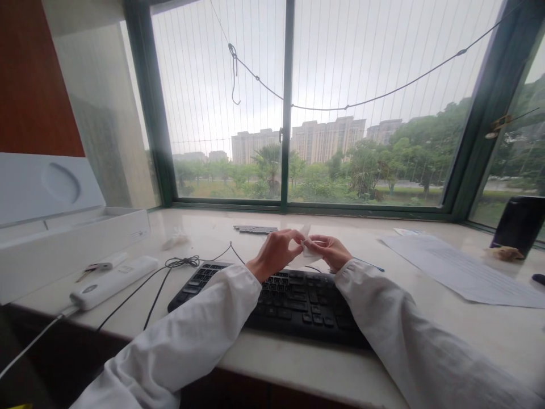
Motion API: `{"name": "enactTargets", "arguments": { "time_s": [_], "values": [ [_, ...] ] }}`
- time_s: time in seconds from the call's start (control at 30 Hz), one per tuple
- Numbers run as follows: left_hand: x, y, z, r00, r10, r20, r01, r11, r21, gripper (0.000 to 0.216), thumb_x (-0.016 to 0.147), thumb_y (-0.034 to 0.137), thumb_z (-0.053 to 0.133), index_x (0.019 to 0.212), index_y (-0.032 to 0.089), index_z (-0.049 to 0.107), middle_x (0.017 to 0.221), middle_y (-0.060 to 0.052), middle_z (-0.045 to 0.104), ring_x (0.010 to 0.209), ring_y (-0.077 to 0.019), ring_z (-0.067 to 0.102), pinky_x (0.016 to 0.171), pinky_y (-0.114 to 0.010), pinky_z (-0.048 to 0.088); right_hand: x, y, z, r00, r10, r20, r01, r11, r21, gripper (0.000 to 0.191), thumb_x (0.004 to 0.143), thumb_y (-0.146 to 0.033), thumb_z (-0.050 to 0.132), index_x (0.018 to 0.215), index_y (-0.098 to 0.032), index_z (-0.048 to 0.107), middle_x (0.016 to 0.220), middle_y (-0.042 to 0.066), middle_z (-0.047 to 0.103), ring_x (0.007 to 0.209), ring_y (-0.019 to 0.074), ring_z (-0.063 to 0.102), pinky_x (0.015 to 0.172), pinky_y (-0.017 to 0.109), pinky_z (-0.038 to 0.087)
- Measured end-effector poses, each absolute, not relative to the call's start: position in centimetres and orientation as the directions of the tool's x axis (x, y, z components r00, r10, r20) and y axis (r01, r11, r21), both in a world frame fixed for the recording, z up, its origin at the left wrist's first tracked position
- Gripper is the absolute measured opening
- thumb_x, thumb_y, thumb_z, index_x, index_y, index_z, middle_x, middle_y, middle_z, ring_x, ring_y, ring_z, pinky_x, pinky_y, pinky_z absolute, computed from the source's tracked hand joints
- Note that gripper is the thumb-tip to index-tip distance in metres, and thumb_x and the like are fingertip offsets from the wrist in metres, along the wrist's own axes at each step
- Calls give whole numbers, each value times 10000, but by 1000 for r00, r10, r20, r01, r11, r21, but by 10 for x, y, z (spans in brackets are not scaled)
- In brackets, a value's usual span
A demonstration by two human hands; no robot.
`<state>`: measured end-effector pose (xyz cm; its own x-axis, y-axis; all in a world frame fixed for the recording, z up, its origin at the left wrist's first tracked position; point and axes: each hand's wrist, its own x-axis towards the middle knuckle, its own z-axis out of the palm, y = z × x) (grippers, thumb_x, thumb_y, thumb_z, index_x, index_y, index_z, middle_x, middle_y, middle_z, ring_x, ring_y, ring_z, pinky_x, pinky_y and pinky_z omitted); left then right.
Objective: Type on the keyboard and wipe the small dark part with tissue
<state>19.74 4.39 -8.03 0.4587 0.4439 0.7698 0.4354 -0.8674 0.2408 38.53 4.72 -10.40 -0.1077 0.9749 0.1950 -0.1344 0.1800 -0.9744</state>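
My left hand and my right hand meet above the back edge of a black keyboard. Between their fingertips is a small thin white piece, which looks like tissue or a wipe. Both hands pinch it, and part of it stands up above the fingers. The keyboard lies below, partly covered by my white sleeves. Just behind my left hand is a flat row of small grey pieces. A thin stick with a blue end lies beside my right wrist.
On the left are a white power strip, a key, a tied black cable, a crumpled whitish bit and a white box. Printed paper and an upright black object stand right. A window closes the back.
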Motion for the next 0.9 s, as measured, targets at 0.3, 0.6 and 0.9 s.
{"name": "enactTargets", "arguments": {
  "time_s": [0.3,0.6,0.9],
  "values": [
    [199,38,-75,379,524,763,480,-816,322,175,834,278,675,991,204,687,888,-14,723,749,-149,659,735,-267,495,385,43,-101,-130,966,224,-237,189,-953,488,528,-495,855,870,-167,739,829,81,737,739,206,672,707,323,523],
    [198,40,-81,455,467,758,491,-842,224,117,812,236,677,912,176,680,927,-41,700,833,-176,651,779,-283,487,385,40,-100,-97,980,177,-223,152,-963,476,476,-419,896,829,-151,721,764,53,725,686,178,648,678,307,477],
    [199,35,-81,419,520,744,469,-826,314,181,816,229,678,996,227,702,970,-7,746,904,-191,693,829,-292,500,380,39,-98,-94,973,213,-222,188,-957,461,442,-430,902,753,-147,715,706,42,716,627,163,624,648,308,454]
  ]
}}
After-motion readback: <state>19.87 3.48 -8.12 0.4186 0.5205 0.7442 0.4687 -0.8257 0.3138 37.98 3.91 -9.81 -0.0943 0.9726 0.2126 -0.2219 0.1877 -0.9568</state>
